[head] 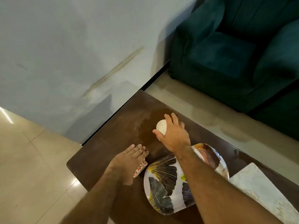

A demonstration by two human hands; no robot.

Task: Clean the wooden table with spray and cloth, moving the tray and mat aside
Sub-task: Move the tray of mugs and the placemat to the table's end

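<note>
The dark wooden table (113, 143) fills the lower middle of the view, with dull smears on its far part. A glossy tray (161, 183) printed with leaves lies near me, partly under my right forearm. A pale marbled mat (258, 191) lies at the right. My right hand (174, 136) reaches past the tray and grips a small round white cup-like object (161, 126) from the side and above. My left hand (127, 160) lies flat, palm down, fingers straight, partly covering a small white item with red flower print (141, 166). I see no spray bottle.
A teal sofa (234, 54) stands beyond the table at the upper right. A pale wall (64, 46) with a black skirting strip runs along the table's far left edge. Beige tiled floor (24, 159) lies to the left.
</note>
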